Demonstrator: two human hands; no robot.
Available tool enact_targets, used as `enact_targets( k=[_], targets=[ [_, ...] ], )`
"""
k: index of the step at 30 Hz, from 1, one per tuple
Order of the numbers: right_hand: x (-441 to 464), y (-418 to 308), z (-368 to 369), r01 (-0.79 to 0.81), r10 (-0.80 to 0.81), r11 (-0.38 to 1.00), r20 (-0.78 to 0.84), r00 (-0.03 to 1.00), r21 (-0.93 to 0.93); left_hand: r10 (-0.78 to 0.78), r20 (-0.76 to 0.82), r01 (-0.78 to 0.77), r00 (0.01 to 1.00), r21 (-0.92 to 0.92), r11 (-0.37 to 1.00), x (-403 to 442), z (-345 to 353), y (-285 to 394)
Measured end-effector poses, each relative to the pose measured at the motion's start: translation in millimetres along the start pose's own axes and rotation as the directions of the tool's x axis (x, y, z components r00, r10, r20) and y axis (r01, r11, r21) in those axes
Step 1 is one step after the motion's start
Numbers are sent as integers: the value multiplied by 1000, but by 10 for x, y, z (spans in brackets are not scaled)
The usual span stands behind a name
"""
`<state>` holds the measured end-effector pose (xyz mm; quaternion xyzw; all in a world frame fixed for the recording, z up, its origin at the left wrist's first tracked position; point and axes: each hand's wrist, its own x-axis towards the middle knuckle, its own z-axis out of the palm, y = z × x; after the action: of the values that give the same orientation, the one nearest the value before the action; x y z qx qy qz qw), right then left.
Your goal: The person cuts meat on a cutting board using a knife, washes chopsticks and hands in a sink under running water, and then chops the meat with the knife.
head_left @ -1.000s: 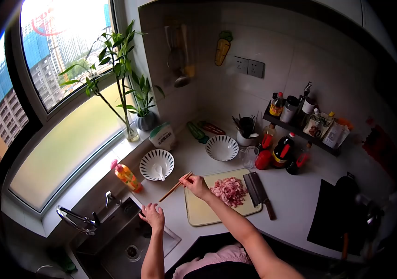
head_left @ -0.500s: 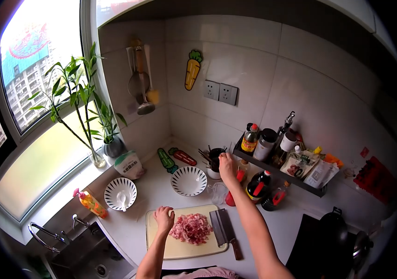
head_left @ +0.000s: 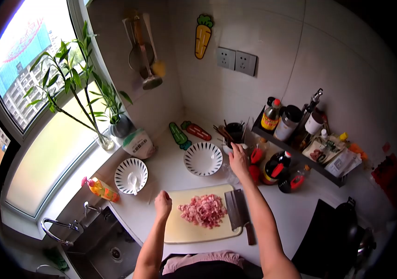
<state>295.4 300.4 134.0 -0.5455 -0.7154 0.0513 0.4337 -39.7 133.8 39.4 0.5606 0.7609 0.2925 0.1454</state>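
The right hand [head_left: 239, 162] is held by the pot of sticks [head_left: 233, 135] at the back of the surface [head_left: 163, 174]; whether anything is gripped by it cannot be told. The left hand [head_left: 163, 204] is curled closed near the left edge of the cutting board [head_left: 176, 233]. Chopped meat [head_left: 203, 211] is piled on the board. A big knife [head_left: 237, 207] is laid at the board's right edge.

The cream rectangular plastic cutting board [head_left: 174, 231] looks smooth and matt beneath moist, glossy chopped pink meat [head_left: 204, 211]. The broad grey metal cleaver [head_left: 239, 215] has a dull blade [head_left: 236, 204] and brown wooden handle [head_left: 251, 234]. The curved silver tap [head_left: 62, 224] is smooth, shiny metal.
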Motion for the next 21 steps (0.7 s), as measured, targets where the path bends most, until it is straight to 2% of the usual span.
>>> enact_targets(
  k=[1,2,3,5,6,7,8,9,11,12,14,15,16,17,19,20,21],
  targets=[
    [-279,-43,-59,-7,7,1000,3,1000,20,-15,32,17,999,-63,998,-57,-109,-20],
    [-600,-136,-190,-89,88,996,80,993,9,44,16,-41,999,-157,987,-122,-145,-117],
    [-962,-217,-334,-145,153,987,142,978,-64,52,32,-47,998,-159,986,-170,-179,-238],
    [-1788,-363,-601,-248,306,936,229,924,-250,13,168,23,986,-210,977,-261,-174,-548],
    [-2149,-442,-731,-313,478,837,320,818,-450,9,224,35,975,-192,981,-306,-119,-710],
    [-2515,-448,-814,-331,584,760,366,725,-559,16,245,36,969,-205,978,-379,-80,-730],
    [-2830,-429,-858,-383,666,710,390,636,-591,40,254,5,966,-173,985,-393,-58,-732],
    [-2946,-492,-866,-389,676,699,378,632,-599,64,259,-29,964,-137,990,-379,-75,-722],
    [-3153,-602,-849,-340,604,694,257,755,-634,229,211,-217,950,-78,973,-333,-16,-628],
    [-3187,-558,-742,-359,614,632,161,773,-687,294,212,-285,932,-74,956,-283,18,-553],
    [-3214,-468,-649,-415,654,559,75,752,-718,374,226,-364,899,-87,927,-157,124,-418],
    [-3220,-421,-621,-463,678,499,-2,735,-732,466,155,-467,871,-32,884,-88,215,-373],
    [-3226,-370,-633,-483,686,500,-11,727,-719,559,86,-563,825,27,826,-13,344,-360],
    [-3229,-310,-647,-500,697,475,-38,716,-724,578,95,-581,810,7,814,73,470,-347],
    [-3301,-223,-727,-525,704,615,110,702,-589,579,105,-572,808,-91,815,196,732,-408],
    [-3380,-193,-749,-470,615,688,99,783,-552,564,97,-552,820,-122,825,220,821,-431],
    [-3408,-258,-823,-481,628,669,84,773,-567,537,86,-518,839,-173,838,227,848,-442]
  ],
)
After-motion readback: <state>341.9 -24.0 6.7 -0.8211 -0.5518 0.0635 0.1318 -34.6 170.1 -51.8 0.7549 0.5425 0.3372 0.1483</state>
